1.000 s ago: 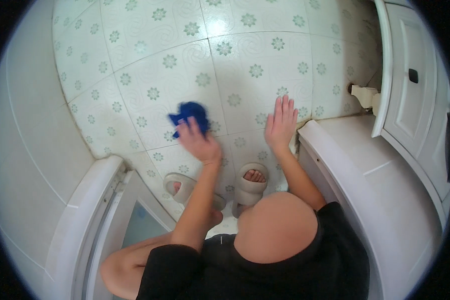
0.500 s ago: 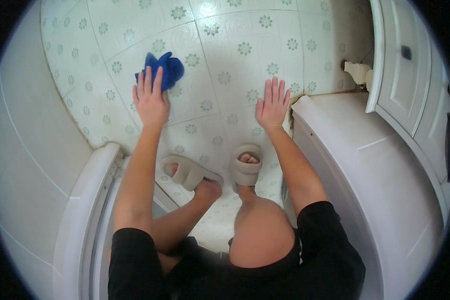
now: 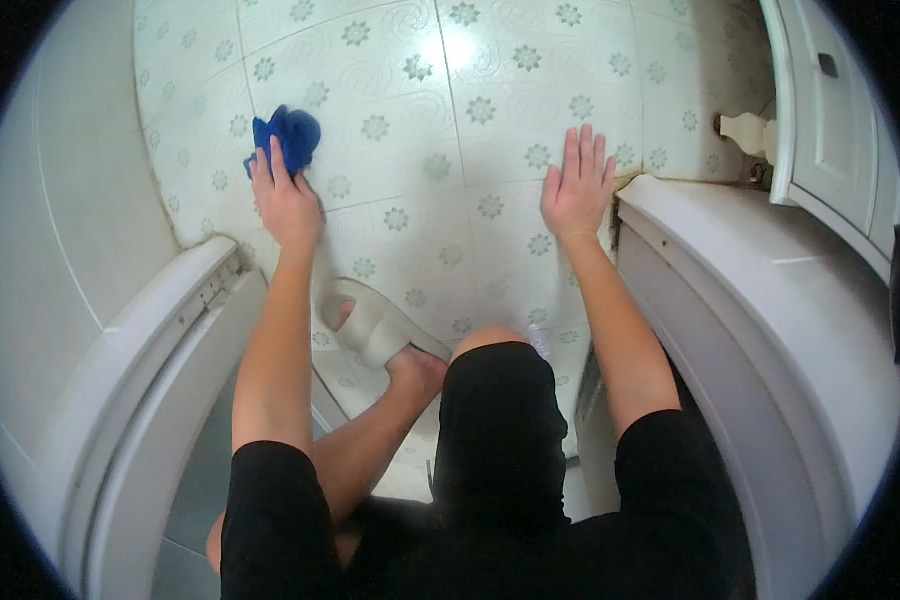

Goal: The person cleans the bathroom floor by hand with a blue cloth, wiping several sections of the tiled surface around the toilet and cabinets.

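My left hand rests on a bunched dark blue cloth on the patterned floor tiles, near the left wall. Its fingers press onto the cloth's near edge, and the fingertips partly sink among the folds. Farther right, my right hand lies palm down on the floor with its fingers stretched out, holding nothing. It is close to the corner of a white raised ledge.
Below my left forearm sits my foot in a beige slipper. My right knee hides the other foot. A white door frame is at left. A white cabinet with a short cream leg stands at right.
The blue cloth has moved left and nearer to me under my left hand. My right hand remains flat on the floor. My right knee came forward, and the right slipper is out of sight.
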{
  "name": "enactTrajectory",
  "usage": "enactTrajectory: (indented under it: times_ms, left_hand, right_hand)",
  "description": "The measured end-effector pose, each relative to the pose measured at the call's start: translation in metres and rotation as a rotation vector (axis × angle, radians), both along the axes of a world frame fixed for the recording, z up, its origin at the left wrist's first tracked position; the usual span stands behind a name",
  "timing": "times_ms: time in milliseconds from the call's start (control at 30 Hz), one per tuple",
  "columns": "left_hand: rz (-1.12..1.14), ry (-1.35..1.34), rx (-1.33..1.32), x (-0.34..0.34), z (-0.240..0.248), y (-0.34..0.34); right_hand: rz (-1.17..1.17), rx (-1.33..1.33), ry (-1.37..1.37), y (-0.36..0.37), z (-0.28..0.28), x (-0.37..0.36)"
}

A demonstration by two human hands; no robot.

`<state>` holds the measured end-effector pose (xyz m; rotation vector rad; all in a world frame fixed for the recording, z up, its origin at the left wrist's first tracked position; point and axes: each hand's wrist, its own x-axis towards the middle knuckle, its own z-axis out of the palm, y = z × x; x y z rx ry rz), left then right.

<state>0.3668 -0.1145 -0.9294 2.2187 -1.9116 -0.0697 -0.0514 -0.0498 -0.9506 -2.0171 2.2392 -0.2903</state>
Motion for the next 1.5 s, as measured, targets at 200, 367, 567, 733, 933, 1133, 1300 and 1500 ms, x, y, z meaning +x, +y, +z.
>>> enactTrajectory:
  times_ms: [200,367,567,733,933,1133,1300,1500]
  left_hand:
    - [0.082,-0.061,0.05,0.014,-0.003,0.037]
    - [0.106,-0.114,0.231,0.048,0.011,0.082]
    - [0.141,0.003,0.313,0.044,0.015,0.129]
    - [0.135,-0.01,0.297,0.027,0.005,0.147]
    - [0.17,0.013,0.211,0.082,0.011,0.118]
    - [0.123,0.007,-0.084,0.011,-0.006,0.185]
    - [-0.105,0.142,0.024,-0.096,-0.003,0.294]
    - [-0.329,0.124,0.078,-0.088,0.002,0.285]
  right_hand:
    - [-0.015,-0.082,0.031,0.002,-0.004,0.001]
    - [-0.008,-0.062,0.066,0.002,-0.01,0.0]
    - [-0.014,-0.011,0.081,0.006,-0.014,0.002]
    - [-0.037,0.019,0.084,0.005,-0.012,-0.005]
    - [-0.02,-0.026,0.053,0.004,-0.012,0.001]
    - [-0.03,-0.042,0.068,0.006,-0.013,0.001]
    - [-0.043,-0.038,0.072,0.006,-0.012,0.003]
    - [0.016,-0.161,-0.084,0.008,-0.016,-0.009]
